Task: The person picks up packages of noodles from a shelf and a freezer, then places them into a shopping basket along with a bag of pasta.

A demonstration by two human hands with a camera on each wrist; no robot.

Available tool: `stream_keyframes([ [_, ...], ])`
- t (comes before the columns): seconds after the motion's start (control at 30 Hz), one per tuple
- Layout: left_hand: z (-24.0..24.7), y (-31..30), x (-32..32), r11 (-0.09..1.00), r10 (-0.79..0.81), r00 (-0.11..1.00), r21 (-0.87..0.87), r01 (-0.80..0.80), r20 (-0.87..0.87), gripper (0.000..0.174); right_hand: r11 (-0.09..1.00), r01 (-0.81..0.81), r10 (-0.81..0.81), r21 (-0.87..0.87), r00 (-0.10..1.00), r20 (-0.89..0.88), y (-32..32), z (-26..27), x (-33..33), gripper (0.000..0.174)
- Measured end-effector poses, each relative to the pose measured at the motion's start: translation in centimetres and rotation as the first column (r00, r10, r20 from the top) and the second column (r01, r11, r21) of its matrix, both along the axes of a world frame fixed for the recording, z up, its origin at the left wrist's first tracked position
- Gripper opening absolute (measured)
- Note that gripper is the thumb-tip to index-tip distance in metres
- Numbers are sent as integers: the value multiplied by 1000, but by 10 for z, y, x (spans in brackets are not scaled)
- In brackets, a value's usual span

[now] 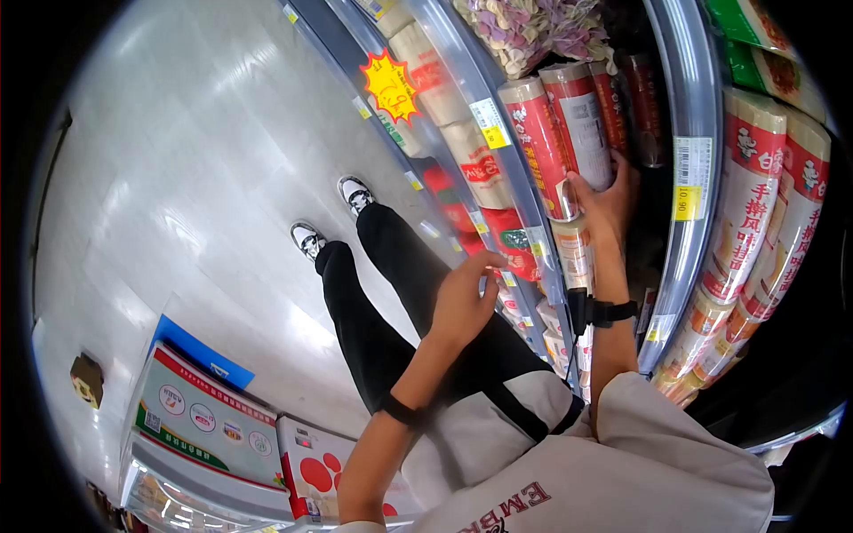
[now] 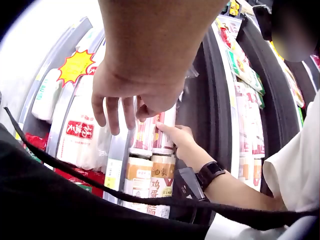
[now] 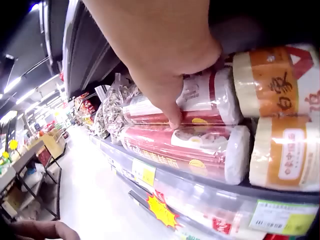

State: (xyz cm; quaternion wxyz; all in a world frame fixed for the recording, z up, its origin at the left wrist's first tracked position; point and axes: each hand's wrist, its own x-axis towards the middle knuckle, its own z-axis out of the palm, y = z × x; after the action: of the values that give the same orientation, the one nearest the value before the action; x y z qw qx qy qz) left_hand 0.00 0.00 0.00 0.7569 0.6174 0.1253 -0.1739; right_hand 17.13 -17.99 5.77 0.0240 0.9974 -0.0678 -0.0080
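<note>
My right hand (image 1: 613, 200) grips the near end of a red pack of dried noodles (image 1: 582, 124) with a white barcode label, lying on the shelf. In the right wrist view the thumb presses down between this noodle pack (image 3: 205, 95) and a second red noodle pack (image 3: 185, 150) in front of it; the other fingers are hidden behind the pack. My left hand (image 1: 462, 298) hangs in front of the shelf edge with loosely bent fingers and nothing in it. The left wrist view shows its fingers (image 2: 112, 112) pointing down over the shelf front.
Orange-banded noodle packs (image 3: 282, 152) lie beside the red ones, and a bag of dried pieces (image 1: 533, 35) lies beyond them. Shelf rails with price tags (image 1: 491, 124) run along the front. Larger noodle packs (image 1: 746, 195) fill the neighbouring shelf. A display cabinet (image 1: 204, 417) stands behind.
</note>
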Motion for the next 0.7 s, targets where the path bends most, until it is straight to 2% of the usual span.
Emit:
stream_keyframes([
  [0.07,8,2,1,1000,5,1000,-12,-5,-29,23,984,64,-60,166,998,-29,1,8,-1,77],
  [0.17,-10,-21,3,1000,17,999,-12,-16,39,24,990,23,-19,142,999,-30,1,3,10,78],
  [0.2,-12,-34,-3,997,-53,997,-58,56,56,28,989,26,-21,147,999,-35,2,0,9,78],
  [0.23,-14,-55,-13,965,-165,986,-210,157,-22,37,997,25,-23,77,999,-25,5,-4,7,78],
  [0.3,-15,-105,-24,911,-299,953,-286,299,45,60,1000,20,-20,-1,1000,4,9,-12,7,79],
  [0.37,-21,-147,-24,851,-389,920,-360,382,56,69,990,-104,113,-94,988,103,6,-16,-2,82],
  [0.4,-22,-155,-17,809,-431,902,-427,404,36,72,999,-22,24,-32,997,76,10,-13,-4,85],
  [0.43,-26,-165,-12,763,-476,879,-489,422,17,74,994,-94,99,-49,989,112,3,-16,-3,81],
  [0.47,-46,-198,-29,905,-218,965,-339,256,147,75,992,-108,114,-60,987,108,-1,-18,-5,81],
  [0.5,-40,-189,-16,827,-286,954,-482,291,85,74,989,-130,136,-66,985,102,-1,-20,-5,81],
  [0.57,-43,-192,-17,788,-279,955,-545,287,99,74,990,-127,132,-58,986,97,-1,-22,-5,78],
  [0.63,-39,-201,-23,773,-256,963,-581,255,83,76,998,-51,45,35,985,168,6,-24,-4,75],
  [0.7,-40,-206,-25,761,-237,969,-606,232,72,79,997,-61,51,55,985,162,8,-25,-1,73],
])
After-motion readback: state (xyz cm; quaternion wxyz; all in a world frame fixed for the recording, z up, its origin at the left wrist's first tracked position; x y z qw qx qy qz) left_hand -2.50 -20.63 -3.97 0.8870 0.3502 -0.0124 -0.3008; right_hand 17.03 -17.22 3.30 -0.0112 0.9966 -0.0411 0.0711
